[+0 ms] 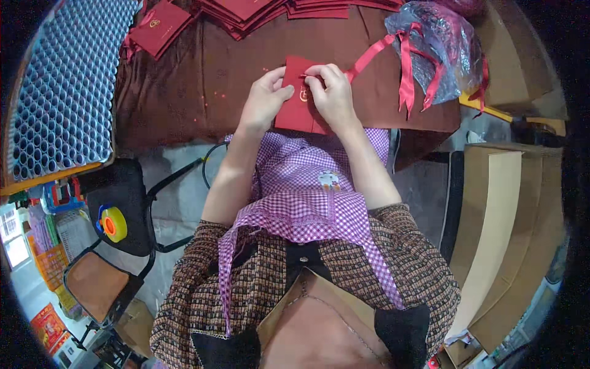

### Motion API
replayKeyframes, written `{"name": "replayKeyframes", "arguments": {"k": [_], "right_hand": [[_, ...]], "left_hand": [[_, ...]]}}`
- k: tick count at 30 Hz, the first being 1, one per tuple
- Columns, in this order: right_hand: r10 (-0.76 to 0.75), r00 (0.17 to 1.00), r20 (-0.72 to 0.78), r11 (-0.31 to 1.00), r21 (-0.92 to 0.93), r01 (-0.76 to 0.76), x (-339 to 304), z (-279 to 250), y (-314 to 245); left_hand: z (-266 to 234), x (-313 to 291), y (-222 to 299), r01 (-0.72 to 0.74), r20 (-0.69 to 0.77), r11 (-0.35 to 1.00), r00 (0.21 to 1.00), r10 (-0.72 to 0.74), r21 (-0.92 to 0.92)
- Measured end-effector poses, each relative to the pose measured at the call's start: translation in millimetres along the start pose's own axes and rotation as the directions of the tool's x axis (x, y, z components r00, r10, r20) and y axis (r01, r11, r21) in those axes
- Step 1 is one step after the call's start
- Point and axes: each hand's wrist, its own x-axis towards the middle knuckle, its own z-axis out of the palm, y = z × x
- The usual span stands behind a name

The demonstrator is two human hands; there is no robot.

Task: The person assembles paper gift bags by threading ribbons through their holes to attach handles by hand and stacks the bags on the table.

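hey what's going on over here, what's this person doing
A person is working with both bare hands on a red folder at the near edge of a brown cloth-covered table. The left hand is at its left side, the right hand bends over its upper right; what the fingertips pinch is too small to tell. A clear plastic bag with red ribbons lies to the right, and more red folders are piled at the far side.

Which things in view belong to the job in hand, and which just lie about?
Likely the job's:
red card at the left hand and right hand
red ribbon
stacked red cards
clear plastic bag

Likely just lying about:
yellow tape roll
black chair
cardboard box
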Motion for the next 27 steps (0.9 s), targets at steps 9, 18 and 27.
{"name": "replayKeyframes", "arguments": {"k": [9,18,27], "right_hand": [[-0.167,0.985,-0.039,0.964,-0.217,0.155,-1.9,3.8,-0.7],[-0.206,0.979,0.008,0.916,-0.349,0.196,0.9,6.7,-5.8],[-0.200,0.978,0.060,0.906,-0.368,0.208,6.1,3.5,-12.0]], "left_hand": [[-4.5,1.5,-1.2,0.037,0.023,0.996,0.999,-0.035,-0.075],[-4.2,0.8,-1.4,0.038,0.048,0.991,0.998,-0.032,-0.126],[-2.0,-0.6,-2.5,0.027,0.032,0.993,0.999,-0.024,-0.112]]}}
